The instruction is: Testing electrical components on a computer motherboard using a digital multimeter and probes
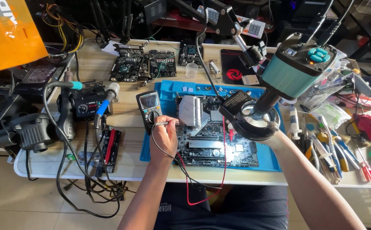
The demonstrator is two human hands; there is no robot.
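Left hand (pixel 163 135) is closed in a grip on a slim metal test probe (pixel 165 123), tip pointing right, over the left edge of the motherboard (pixel 219 142). The hand sits just below the multimeter (pixel 149 106), which stands at the left edge of the blue mat (pixel 275 164). Black and red leads (pixel 188 179) run from under the hand, down off the desk (pixel 130 164) edge toward the lap.

Right hand (pixel 275 134) is mostly hidden behind the microscope's ring light (pixel 253 123); can't tell its grip or whether it holds anything. A red lead (pixel 225 145) crosses the board toward that side.

Motherboard lies flat on the blue mat, centre of desk, directly under the teal microscope camera (pixel 294 64) on its boom arm. A silver heatsink (pixel 190 111) sits at the board's upper left.

Left of the mat: soldering station (pixel 86 102) with hot-air handle (pixel 108 96). Back of desk: more circuit boards (pixel 145 64). Right of mat: pliers and screwdrivers (pixel 334 153).
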